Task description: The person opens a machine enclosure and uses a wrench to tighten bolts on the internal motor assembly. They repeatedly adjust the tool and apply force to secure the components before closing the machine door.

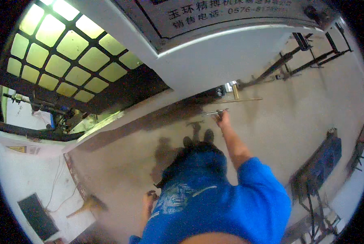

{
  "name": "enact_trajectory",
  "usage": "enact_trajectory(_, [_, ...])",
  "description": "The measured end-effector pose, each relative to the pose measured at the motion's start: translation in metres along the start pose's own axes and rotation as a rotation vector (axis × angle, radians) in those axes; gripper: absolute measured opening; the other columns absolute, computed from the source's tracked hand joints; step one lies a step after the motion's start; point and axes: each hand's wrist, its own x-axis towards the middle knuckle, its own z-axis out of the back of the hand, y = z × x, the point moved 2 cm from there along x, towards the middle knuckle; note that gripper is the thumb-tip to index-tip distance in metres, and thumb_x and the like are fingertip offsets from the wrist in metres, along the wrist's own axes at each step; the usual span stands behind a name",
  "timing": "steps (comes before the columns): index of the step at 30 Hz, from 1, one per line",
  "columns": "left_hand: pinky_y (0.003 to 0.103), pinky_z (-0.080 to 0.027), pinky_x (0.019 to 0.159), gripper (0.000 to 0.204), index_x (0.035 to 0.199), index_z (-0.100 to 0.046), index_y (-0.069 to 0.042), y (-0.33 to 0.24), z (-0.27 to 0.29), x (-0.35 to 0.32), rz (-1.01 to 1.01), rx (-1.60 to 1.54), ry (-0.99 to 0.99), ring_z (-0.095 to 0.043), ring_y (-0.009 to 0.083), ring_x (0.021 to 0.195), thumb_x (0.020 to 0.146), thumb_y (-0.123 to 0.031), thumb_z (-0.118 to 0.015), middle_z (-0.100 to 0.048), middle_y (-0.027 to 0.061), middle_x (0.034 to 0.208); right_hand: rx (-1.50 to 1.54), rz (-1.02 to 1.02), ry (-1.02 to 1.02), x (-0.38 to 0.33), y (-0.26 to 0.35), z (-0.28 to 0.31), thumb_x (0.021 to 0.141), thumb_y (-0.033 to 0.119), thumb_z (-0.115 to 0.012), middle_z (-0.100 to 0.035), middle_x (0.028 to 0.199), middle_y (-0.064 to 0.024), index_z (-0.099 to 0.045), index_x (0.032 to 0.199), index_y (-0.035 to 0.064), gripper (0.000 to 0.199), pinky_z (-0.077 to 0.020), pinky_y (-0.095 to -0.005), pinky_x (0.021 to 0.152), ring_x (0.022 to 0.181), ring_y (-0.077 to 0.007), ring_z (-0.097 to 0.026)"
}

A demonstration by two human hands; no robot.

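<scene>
My right hand (pixel 223 118) is held out in front of me, closed around a slim silver caliper (pixel 211 113). The caliper's bar points left from my fingers, above the floor. Low at my left side hangs my left hand (pixel 150 196), its fingers curled and dark. Whatever it may hold is too small and blurred to make out.
A large white machine cabinet (pixel 198 65) stands ahead, with a lit grid-patterned window (pixel 70 51) at left. On the floor by its base lies a wooden stick (pixel 247 99). A dark bench-like stand (pixel 320 162) is at right, and a dark flat panel (pixel 37 216) lower left.
</scene>
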Motion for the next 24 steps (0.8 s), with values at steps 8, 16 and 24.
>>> enact_trajectory(8, [0.026,-0.042,0.058,0.022,0.088,-0.052,0.002,-0.072,0.008,0.011,-0.268,0.109,-0.145,-0.055,0.0155,0.063,0.067,-0.004,-0.048,-0.058,0.0098,0.068,-0.214,0.321,0.339,0.101,0.024,-0.025,0.075,0.024,-0.043,-0.048,0.088,-0.01,-0.044,0.095,0.005,0.028,-0.0439,-0.0336,0.062,0.075,-0.0229,-0.049])
enact_trajectory(16, [0.025,-0.044,0.054,0.027,0.088,-0.052,0.002,0.013,0.013,0.043,-0.041,0.09,-0.172,-0.057,0.016,0.058,0.062,-0.004,-0.05,-0.057,0.0123,0.064,-0.258,0.341,0.459,0.199,0.047,-0.018,0.073,0.024,-0.046,-0.049,0.096,-0.0084,-0.047,0.097,0.0051,0.031,-0.04,-0.0401,0.071,0.084,-0.0247,-0.047])
enact_trajectory(24, [0.026,-0.043,0.05,0.028,0.086,-0.055,-0.002,0.05,0.009,0.047,-0.012,-0.101,-0.113,-0.056,0.0143,0.054,0.059,-0.007,-0.051,-0.057,0.0108,0.061,-0.32,0.098,0.166,0.151,0.009,-0.021,0.071,0.029,-0.047,-0.043,0.069,-0.0079,-0.044,0.093,0.0082,0.03,-0.0374,-0.0339,0.05,0.06,-0.0219,-0.043])
